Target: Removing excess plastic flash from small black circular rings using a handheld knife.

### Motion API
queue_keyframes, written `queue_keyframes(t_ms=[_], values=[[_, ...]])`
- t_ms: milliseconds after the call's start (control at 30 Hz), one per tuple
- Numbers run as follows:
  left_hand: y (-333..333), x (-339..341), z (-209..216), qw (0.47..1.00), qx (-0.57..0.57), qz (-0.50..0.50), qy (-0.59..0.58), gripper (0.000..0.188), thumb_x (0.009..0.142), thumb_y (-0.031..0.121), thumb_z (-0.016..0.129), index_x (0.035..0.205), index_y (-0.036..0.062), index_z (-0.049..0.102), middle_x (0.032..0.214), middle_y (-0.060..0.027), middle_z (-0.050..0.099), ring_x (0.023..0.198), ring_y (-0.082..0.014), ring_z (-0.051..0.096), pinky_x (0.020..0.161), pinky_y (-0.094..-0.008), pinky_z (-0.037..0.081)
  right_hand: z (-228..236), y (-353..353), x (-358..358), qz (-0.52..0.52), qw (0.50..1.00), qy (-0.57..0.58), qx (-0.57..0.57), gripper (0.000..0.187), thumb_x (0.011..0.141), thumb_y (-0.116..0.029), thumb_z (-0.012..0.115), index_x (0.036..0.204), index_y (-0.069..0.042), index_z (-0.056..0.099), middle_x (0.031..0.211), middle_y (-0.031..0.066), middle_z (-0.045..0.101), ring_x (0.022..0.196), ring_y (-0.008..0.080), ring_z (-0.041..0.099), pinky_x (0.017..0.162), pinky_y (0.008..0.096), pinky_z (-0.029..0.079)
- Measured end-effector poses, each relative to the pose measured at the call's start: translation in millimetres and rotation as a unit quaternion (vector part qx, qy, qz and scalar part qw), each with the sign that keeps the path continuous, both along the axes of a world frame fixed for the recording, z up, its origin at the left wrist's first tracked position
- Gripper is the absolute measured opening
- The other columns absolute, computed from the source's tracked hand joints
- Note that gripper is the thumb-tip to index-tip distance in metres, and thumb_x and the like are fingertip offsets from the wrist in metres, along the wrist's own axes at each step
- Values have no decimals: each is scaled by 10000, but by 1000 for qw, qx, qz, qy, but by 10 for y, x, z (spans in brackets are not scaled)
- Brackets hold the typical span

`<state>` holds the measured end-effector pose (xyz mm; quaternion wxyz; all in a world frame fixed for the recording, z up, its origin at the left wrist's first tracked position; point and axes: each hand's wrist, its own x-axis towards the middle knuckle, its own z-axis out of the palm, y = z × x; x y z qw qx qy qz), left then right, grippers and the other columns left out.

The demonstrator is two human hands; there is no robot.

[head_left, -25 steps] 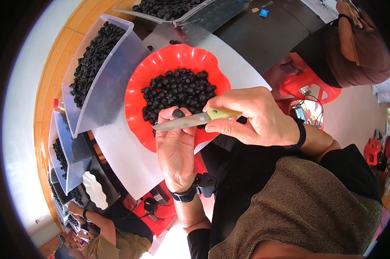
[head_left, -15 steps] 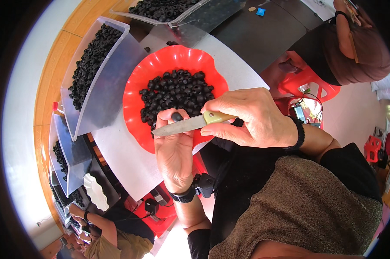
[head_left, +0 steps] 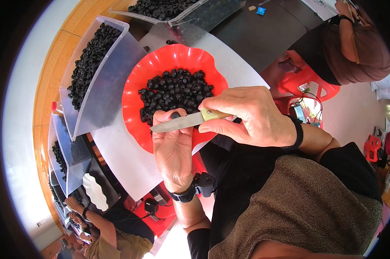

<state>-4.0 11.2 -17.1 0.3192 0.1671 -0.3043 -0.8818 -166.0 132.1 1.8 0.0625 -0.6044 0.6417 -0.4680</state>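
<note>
Knife (head_left: 190,121): gripped by its pale yellow-green handle in the right hand (head_left: 255,116), the blade pointing left and lying across the fingers of the left hand (head_left: 173,155).
Black piece (head_left: 175,115): small and rounded, held at the left fingertips just above the blade; whether metal touches it, I cannot tell.
Hands: close together over the bowl's near side, the left turned palm up and closed on the piece, the right clamped on the knife handle.
Wrists: a dark band (head_left: 299,131) on the right one, a dark strap with a boxy black device (head_left: 205,184) on the left.
Red bowl (head_left: 132,108): wavy-rimmed, on a white sheet (head_left: 121,159) by the near edge of the table (head_left: 255,41), with a heap of black pieces (head_left: 173,88) inside.
Large bin (head_left: 108,93): see-through plastic, filled with similar pieces, along the table's left side.
Far bin (head_left: 206,19): also see-through, beyond the bowl, holding more pieces.
Small bin (head_left: 78,159): farther left, partly filled.
White dish (head_left: 95,192): scalloped, near the small bin.
Blue packet (head_left: 260,11): on the dark tabletop, toward the far edge.
Co-workers: one at upper right (head_left: 355,56), another at lower left (head_left: 121,241).
</note>
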Motion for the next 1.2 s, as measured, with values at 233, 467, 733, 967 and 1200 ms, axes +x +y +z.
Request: queue_keyframes(t_ms=[233, 467, 733, 967, 1200], values=[[-22, 17, -45, 1000, 8, -2, 22, 193, 953, -5, 628, 1126, 61, 575, 1038, -111, 581, 893, -174, 535, 886, -325, 481, 7, -39, 15, 0, 1000, 22, 8, 369, 805, -243, 826, 1075, -25, 702, 786, 69, 678, 647, 253, 656, 560, 338, 494], [-62, 41, -82, 997, 26, -23, 70, 240, 952, -46, 598, 1176, 28, 557, 1117, -133, 557, 930, -182, 565, 896, -346, 505, -5, -81, 18, 4, 1000, 17, -3, 374, 805, -257, 825, 1077, -29, 705, 765, 67, 662, 634, 253, 650, 548, 345, 487], [-21, 15, -13, 998, 56, 0, 27, 153, 944, -13, 637, 1058, 64, 569, 999, -108, 589, 868, -178, 518, 849, -303, 485, -12, -69, -23, 14, 1000, 23, -7, 362, 794, -263, 834, 1045, -28, 720, 741, 66, 653, 613, 242, 638, 540, 335, 478], [-35, 38, -22, 998, 42, -35, 44, 153, 937, 27, 667, 1057, 58, 577, 948, -93, 562, 844, -179, 484, 778, -292, 431, -55, -57, -57, -33, 999, 15, -3, 262, 859, -361, 761, 891, -110, 692, 688, 57, 610, 608, 267, 623, 520, 378, 449], [-76, 92, 18, 998, 26, -42, 46, 115, 952, 63, 666, 1050, 54, 606, 935, -110, 577, 812, -170, 456, 754, -290, 406, -49, -66, -220, -75, 997, -13, -24, 253, 863, -327, 766, 852, -84, 697, 662, 84, 606, 567, 250, 615, 500, 351, 446]])
